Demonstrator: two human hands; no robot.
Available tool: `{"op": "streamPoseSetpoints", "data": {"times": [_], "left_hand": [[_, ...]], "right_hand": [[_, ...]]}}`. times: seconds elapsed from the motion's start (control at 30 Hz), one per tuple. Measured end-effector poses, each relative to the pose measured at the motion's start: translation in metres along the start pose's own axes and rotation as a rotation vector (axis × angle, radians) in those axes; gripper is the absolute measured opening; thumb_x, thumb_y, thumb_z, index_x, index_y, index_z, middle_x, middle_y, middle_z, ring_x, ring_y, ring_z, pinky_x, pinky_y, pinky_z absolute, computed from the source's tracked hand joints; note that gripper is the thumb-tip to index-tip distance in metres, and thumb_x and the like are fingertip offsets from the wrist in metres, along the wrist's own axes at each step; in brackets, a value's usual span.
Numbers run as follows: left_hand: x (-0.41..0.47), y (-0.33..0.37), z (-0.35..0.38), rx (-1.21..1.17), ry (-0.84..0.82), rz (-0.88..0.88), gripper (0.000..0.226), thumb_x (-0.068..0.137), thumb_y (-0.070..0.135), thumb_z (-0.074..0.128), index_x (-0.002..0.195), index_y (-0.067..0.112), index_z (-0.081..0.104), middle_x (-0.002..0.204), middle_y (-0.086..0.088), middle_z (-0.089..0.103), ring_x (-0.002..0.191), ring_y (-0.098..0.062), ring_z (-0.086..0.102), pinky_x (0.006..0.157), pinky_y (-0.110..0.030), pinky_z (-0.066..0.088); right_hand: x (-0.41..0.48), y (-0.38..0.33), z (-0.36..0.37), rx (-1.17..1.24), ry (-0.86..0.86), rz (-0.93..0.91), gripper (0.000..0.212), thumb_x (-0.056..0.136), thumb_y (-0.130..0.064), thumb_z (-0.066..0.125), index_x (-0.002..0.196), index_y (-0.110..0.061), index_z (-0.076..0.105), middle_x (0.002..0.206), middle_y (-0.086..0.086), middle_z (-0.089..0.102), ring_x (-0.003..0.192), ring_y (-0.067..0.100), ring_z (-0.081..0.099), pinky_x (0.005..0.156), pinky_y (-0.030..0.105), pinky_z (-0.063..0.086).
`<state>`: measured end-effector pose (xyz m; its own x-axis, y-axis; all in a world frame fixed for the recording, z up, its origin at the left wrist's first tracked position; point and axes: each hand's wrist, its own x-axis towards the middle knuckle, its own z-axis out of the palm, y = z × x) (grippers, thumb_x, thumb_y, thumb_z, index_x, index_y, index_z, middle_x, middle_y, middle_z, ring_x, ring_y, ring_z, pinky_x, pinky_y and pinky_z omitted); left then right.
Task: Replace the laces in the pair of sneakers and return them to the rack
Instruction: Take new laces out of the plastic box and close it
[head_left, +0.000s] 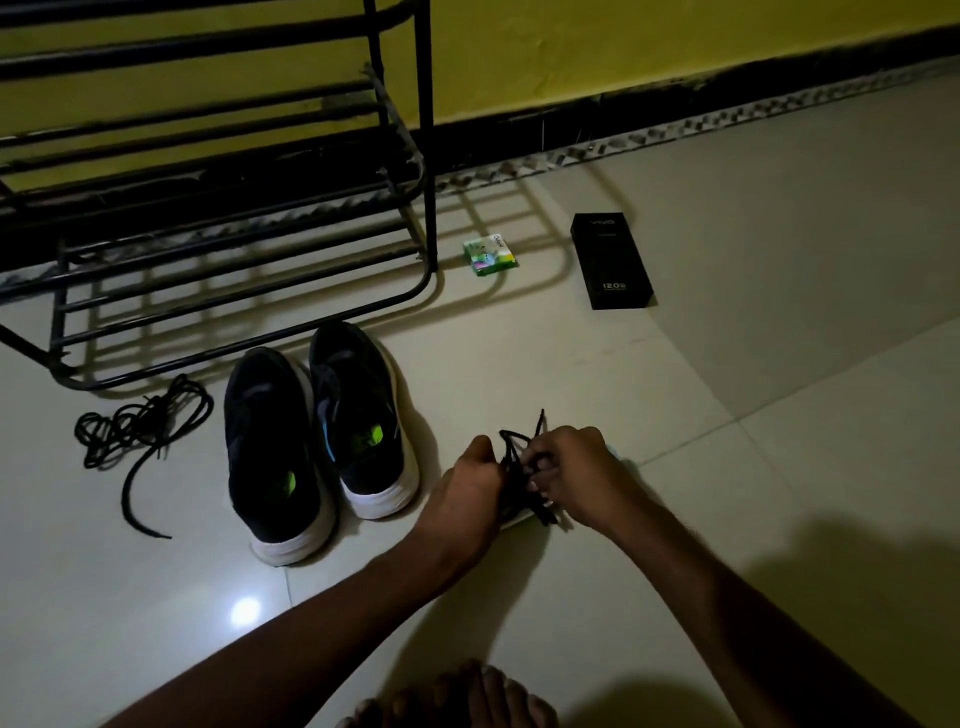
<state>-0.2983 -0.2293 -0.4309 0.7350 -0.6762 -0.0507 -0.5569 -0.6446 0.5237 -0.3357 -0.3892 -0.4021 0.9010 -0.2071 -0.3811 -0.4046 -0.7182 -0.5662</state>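
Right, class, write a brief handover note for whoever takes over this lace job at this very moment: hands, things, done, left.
Left hand and right hand: both pinch a black lace bundle, right of the sneakers.
Sneakers: side by side on the floor before the rack, heels toward the person; they look unlaced, though it is dim.
A loose black lace lies tangled left of them.
Done: old lacing apparently out. Left: untangle the bundle, lace both sneakers, put them on the rack.
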Motion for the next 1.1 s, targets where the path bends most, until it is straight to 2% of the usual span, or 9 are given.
{"op": "streamPoseSetpoints", "data": {"times": [0.13,0.23,0.4,0.57,0.7,0.77,0.87,0.97,1.1], "left_hand": [[-0.005,0.004,0.002,0.168,-0.037,0.034,0.021,0.103,0.032,0.052,0.108,0.015,0.064,0.096,-0.005,0.057,0.086,-0.028,0.062,0.063,-0.033,0.037],[-0.008,0.008,-0.006,0.265,-0.054,0.019,0.017,0.097,0.019,0.055,0.110,0.024,0.065,0.098,0.000,0.067,0.091,-0.026,0.063,0.058,-0.032,0.032],[-0.016,-0.003,-0.007,0.220,0.043,0.061,0.016,0.090,0.022,0.061,0.099,0.024,0.073,0.094,0.003,0.068,0.087,-0.023,0.058,0.056,-0.028,0.031],[-0.023,-0.015,-0.002,0.040,0.113,0.063,0.012,0.085,0.011,0.073,0.095,0.015,0.077,0.096,-0.004,0.054,0.078,-0.019,0.053,0.055,-0.034,0.049],[-0.023,-0.023,0.006,0.002,0.107,0.123,0.007,0.084,0.007,0.077,0.090,0.010,0.077,0.089,-0.004,0.054,0.075,-0.016,0.049,0.057,-0.028,0.046],[-0.021,-0.025,0.009,0.013,0.103,0.117,0.003,0.084,0.006,0.076,0.086,0.007,0.075,0.088,-0.004,0.052,0.075,-0.015,0.046,0.058,-0.025,0.041],[-0.018,-0.024,0.009,0.043,0.075,0.086,0.003,0.083,0.003,0.074,0.086,0.004,0.073,0.089,-0.007,0.051,0.077,-0.025,0.051,0.056,-0.032,0.044],[-0.016,-0.017,0.002,0.091,0.080,0.091,0.010,0.079,0.001,0.074,0.086,0.009,0.073,0.090,-0.008,0.050,0.080,-0.030,0.051,0.052,-0.040,0.049],[-0.021,-0.010,-0.003,0.127,0.131,0.034,0.024,0.077,0.001,0.074,0.098,0.011,0.076,0.103,-0.010,0.054,0.090,-0.029,0.050,0.061,-0.037,0.047]], "right_hand": [[0.001,0.004,-0.001,0.169,0.114,0.035,0.030,0.084,0.009,0.062,0.090,-0.019,0.070,0.072,0.001,0.061,0.063,0.005,0.069,0.070,0.039,0.063],[0.001,0.003,0.000,0.125,0.123,0.022,0.026,0.082,0.005,0.066,0.082,-0.020,0.071,0.067,-0.003,0.065,0.061,0.003,0.068,0.069,0.034,0.063],[-0.001,-0.001,0.016,-0.005,0.109,-0.055,0.014,0.086,-0.007,0.068,0.087,-0.021,0.072,0.090,0.009,0.068,0.079,0.021,0.068,0.072,0.026,0.056],[0.000,0.000,0.030,-0.211,0.046,-0.138,0.018,0.091,-0.014,0.060,0.104,-0.012,0.071,0.106,0.006,0.053,0.090,0.021,0.058,0.068,0.017,0.040],[0.002,-0.004,0.022,-0.332,-0.076,-0.259,0.030,0.092,-0.008,0.058,0.118,-0.013,0.072,0.105,0.004,0.060,0.116,0.025,0.052,0.090,0.027,0.042],[0.003,0.003,0.019,-0.274,-0.020,-0.293,0.029,0.090,-0.005,0.061,0.114,-0.013,0.074,0.111,0.008,0.066,0.113,0.027,0.055,0.092,0.028,0.043],[0.004,0.018,0.016,-0.082,0.222,-0.267,0.010,0.084,-0.008,0.068,0.086,-0.017,0.071,0.089,0.002,0.067,0.090,0.025,0.062,0.075,0.028,0.042],[0.015,0.027,0.012,0.036,0.427,-0.169,0.020,0.081,-0.024,0.079,0.079,-0.020,0.059,0.075,-0.005,0.058,0.071,0.016,0.059,0.065,0.030,0.048],[0.031,0.023,0.013,0.175,0.242,0.026,0.031,0.076,-0.040,0.084,0.099,-0.025,0.069,0.076,-0.008,0.069,0.085,0.015,0.066,0.079,0.028,0.053]]}}
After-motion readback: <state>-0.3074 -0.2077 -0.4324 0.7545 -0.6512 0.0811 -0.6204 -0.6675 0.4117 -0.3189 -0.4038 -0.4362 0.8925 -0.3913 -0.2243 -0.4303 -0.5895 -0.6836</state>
